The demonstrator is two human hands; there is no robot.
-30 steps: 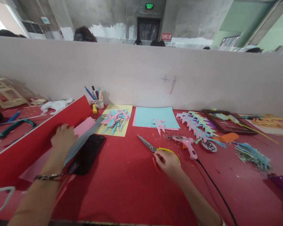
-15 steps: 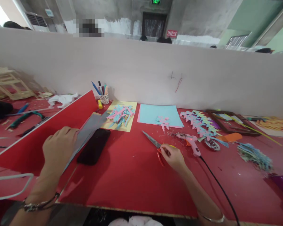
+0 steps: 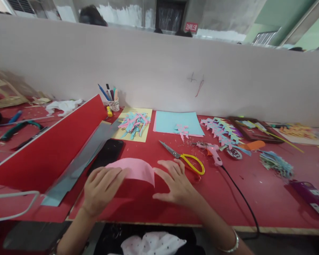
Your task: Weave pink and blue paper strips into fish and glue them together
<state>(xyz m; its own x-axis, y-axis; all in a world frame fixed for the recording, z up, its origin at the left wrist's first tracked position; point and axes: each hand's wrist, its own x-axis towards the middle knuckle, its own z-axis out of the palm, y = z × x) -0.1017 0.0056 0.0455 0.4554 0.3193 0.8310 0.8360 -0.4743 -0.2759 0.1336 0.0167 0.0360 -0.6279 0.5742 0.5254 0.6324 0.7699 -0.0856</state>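
Observation:
A pink paper strip [image 3: 138, 170] arches upward above the red tabletop. Closed around its left end is my left hand [image 3: 102, 186], fingers wrapped over the paper. My right hand [image 3: 177, 182] is at the strip's right end with thumb and fingers spread apart; a fingertip is close to the paper's edge, and I cannot tell if it touches. Just beyond the right hand lie scissors [image 3: 175, 153] with yellow handles, blades pointing away to the left. A black phone [image 3: 106, 156] lies behind my left hand, beside grey-blue paper strips [image 3: 61, 191] along a red upright board [image 3: 55, 152].
A pink glue gun [image 3: 214, 153] with a black cord lies right of the scissors. Farther back are cut scraps [image 3: 134, 124] on yellow paper, a blue sheet [image 3: 175, 120], zigzag paper strips [image 3: 220, 131] and a pen cup [image 3: 113, 104]. A purple phone-like object [image 3: 311, 198] lies far right.
My right hand has let go of the scissors, which now lie on the table. My left hand has moved right from the grey-blue strips and now holds a pink strip before me.

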